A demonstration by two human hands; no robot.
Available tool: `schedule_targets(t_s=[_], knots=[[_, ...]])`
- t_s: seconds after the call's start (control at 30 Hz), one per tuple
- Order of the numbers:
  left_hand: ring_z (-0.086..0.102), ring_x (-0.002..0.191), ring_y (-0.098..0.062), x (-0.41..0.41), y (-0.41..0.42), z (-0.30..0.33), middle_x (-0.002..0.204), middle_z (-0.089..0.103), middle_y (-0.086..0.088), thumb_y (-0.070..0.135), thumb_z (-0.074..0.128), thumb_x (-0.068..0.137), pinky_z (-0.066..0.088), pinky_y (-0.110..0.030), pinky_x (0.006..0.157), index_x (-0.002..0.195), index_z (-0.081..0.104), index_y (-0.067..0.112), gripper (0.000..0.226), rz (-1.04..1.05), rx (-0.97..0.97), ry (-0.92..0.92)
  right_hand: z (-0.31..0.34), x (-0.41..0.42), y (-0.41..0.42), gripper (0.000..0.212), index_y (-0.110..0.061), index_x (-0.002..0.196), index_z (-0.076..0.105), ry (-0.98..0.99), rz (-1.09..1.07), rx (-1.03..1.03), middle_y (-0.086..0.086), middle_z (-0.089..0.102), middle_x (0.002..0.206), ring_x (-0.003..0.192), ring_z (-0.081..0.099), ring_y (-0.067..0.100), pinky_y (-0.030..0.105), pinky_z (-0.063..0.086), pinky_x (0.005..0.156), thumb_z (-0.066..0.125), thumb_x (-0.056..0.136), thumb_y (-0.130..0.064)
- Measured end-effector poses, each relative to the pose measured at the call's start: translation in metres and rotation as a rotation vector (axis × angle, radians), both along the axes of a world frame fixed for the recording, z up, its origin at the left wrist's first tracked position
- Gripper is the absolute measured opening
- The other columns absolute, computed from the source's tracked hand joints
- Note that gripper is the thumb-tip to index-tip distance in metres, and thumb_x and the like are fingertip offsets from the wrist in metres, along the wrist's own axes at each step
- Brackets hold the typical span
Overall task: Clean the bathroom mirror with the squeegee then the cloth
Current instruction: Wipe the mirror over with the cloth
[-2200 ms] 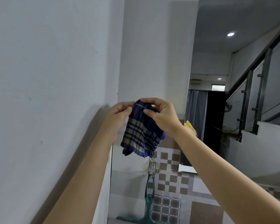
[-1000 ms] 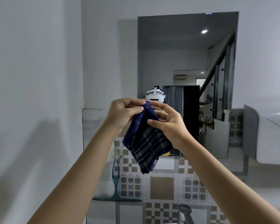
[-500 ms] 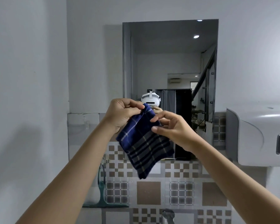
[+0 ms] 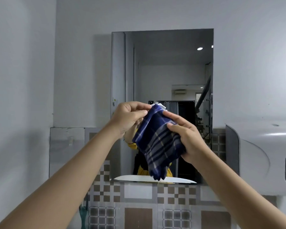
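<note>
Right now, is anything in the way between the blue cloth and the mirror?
Nothing visible is. Both the left hand and the right hand hold the blue checked cloth up right in front of the mirror, with only open air between them.

Blue plaid cloth (image 4: pixel 157 142) (grey and cream stripes), brown-and-grey checked wall tiles (image 4: pixel 139 212), white dispenser (image 4: pixel 261 156).

The cloth (image 4: pixel 157 144) is hanging before the mirror (image 4: pixel 168 66), the left hand (image 4: pixel 127 119) at ten o'clock, the right hand (image 4: pixel 186 139) at three o'clock.
</note>
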State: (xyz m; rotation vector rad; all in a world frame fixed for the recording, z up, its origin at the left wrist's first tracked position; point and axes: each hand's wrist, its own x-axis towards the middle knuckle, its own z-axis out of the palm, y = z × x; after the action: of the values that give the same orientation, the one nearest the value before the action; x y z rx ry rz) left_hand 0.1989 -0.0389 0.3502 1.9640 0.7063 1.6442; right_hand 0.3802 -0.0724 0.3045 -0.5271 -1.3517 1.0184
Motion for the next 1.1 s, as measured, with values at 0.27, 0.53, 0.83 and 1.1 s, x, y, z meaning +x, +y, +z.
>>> schedule_targets(t_s=[0.27,0.53,0.83,1.1], knots=[[0.036,0.116,-0.003,-0.043,0.062,0.031,0.130,0.042,0.006,0.030,0.058,0.088,0.033,-0.012,0.091,0.133,0.041,0.016,0.050,0.475,0.250,0.169,0.133,0.023,0.025,0.062,-0.020,0.143,0.041,-0.010,-0.476,0.419,0.007,0.054,0.132,0.113,0.060,0.020,0.037,0.051,0.098,0.060,0.086,-0.003],[0.019,0.140,-0.015,-0.076,0.134,0.010,0.152,0.025,-0.009,0.049,0.044,0.077,0.019,-0.030,0.112,0.143,0.026,0.005,0.081,0.724,0.459,0.305,0.234,0.066,0.106,0.090,-0.025,0.153,-0.002,-0.780,-1.278,0.750,-0.001,0.014,0.161,0.147,0.009,0.024,0.061,-0.002,0.115,0.059,0.088,-0.025],[-0.001,0.143,-0.009,-0.100,0.163,-0.002,0.157,-0.004,0.009,0.015,0.070,0.077,0.013,-0.058,0.112,0.148,0.002,0.022,0.098,0.700,0.536,0.512,0.258,0.032,0.162,0.064,-0.026,0.152,0.022,-0.674,-1.421,0.838,-0.006,0.020,0.160,0.148,0.011,0.014,0.060,-0.006,0.116,0.042,0.092,-0.041],[-0.005,0.143,-0.011,-0.115,0.166,0.002,0.157,-0.007,0.007,0.031,0.071,0.076,0.005,-0.051,0.108,0.148,0.001,0.022,0.101,0.777,0.611,0.656,0.269,-0.095,0.185,0.057,-0.028,0.151,0.019,-0.718,-1.470,0.789,-0.009,0.014,0.161,0.148,0.009,0.013,0.070,-0.002,0.108,0.025,0.098,-0.046]])
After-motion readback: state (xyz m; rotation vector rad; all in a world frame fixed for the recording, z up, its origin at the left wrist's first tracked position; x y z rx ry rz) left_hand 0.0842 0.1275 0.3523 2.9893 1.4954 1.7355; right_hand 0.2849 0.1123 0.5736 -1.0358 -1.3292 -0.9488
